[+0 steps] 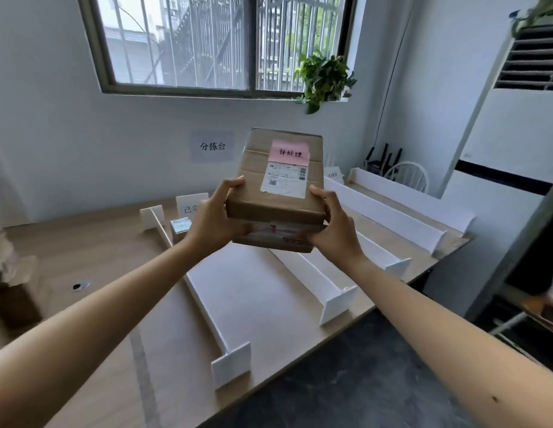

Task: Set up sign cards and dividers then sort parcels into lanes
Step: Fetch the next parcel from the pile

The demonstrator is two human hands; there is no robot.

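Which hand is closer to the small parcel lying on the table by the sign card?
Left. The left hand grips the box at its left edge, just beside the small parcel; the right hand grips its right edge, across the box.

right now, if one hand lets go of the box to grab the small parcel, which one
Left. The left hand holds the box just beside the small parcel on the table; the right hand sits across the box from it.
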